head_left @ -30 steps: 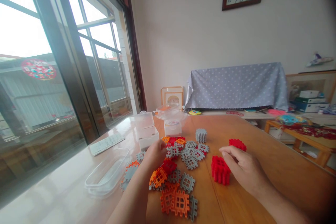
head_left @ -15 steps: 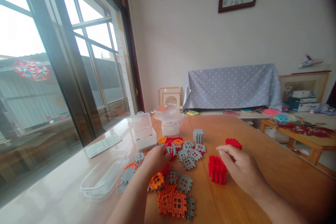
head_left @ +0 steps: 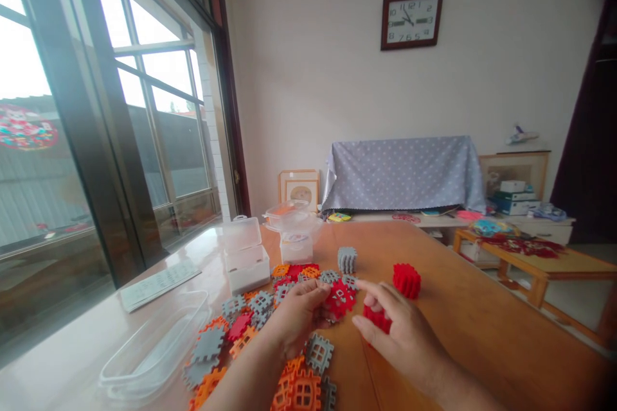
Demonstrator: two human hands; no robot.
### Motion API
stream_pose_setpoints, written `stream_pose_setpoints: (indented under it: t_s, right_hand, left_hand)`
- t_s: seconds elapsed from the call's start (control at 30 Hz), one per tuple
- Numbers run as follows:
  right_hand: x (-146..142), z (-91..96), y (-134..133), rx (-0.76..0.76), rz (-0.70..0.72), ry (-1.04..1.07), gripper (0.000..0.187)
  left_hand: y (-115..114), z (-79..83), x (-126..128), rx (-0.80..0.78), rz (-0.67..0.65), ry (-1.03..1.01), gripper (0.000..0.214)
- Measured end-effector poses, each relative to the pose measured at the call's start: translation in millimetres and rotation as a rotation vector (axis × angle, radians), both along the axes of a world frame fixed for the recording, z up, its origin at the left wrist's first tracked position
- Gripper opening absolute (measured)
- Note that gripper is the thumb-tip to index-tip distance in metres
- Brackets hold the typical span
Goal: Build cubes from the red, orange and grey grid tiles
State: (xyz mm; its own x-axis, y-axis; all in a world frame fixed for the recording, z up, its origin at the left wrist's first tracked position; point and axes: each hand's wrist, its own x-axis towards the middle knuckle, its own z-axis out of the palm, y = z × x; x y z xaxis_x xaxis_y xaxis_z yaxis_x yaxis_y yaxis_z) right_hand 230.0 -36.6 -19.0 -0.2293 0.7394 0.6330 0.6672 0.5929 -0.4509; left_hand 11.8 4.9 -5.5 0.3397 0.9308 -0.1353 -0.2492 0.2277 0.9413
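Pinched in the fingers of my left hand [head_left: 306,308] is a red interlocking tile [head_left: 341,298] with toothed edges and a cut-out centre. My right hand [head_left: 398,327] is just to the right of it, thumb and fingers apart, holding nothing. Partly hidden behind those fingers stands a stack of red tiles [head_left: 375,318]. Another red stack [head_left: 406,280] stands farther back on the right. Beyond my hands is a stack of grey tiles [head_left: 347,259]. Loose grey tiles [head_left: 320,352] and orange tiles [head_left: 304,390] lie piled around and under my left forearm.
Left on the wooden table [head_left: 434,289] lies a clear plastic tub [head_left: 154,340], near a printed sheet [head_left: 161,284]. An open-lidded white box [head_left: 248,270] and further clear containers [head_left: 296,247] stand at the back. A low wooden bench [head_left: 535,270] is off to the right.
My left hand has lifted a red tile from the pile and moved right. My right hand has shifted left toward it, in front of the nearer red stack. The view has turned and tilted slightly.
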Motion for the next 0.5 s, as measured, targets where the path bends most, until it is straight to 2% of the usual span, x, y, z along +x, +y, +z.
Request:
stream_pose_setpoints:
  t_s: [0.1, 0.17, 0.4, 0.5]
  right_hand:
    - [-2.8, 2.5, -1.6, 0.002, -0.049, -0.016, 0.059]
    - [-3.6, 3.8, -1.9, 0.009, -0.077, -0.031, 0.06]
    - [-0.3, 2.1, 2.2, 0.062, -0.081, -0.023, 0.043]
    - [1.3, 2.8, 4.0, 0.048, -0.027, 0.005, 0.036]
  left_hand:
    - [-4.7, -0.7, 10.6, -0.056, -0.022, -0.09, 0.032]
    - [-8.1, -0.5, 16.0, -0.087, -0.03, -0.132, 0.03]
    - [-18.0, 0.5, 26.1, -0.089, -0.115, -0.151, 0.029]
    - [-20.9, 0.4, 27.1, -0.055, -0.165, -0.151, 0.028]
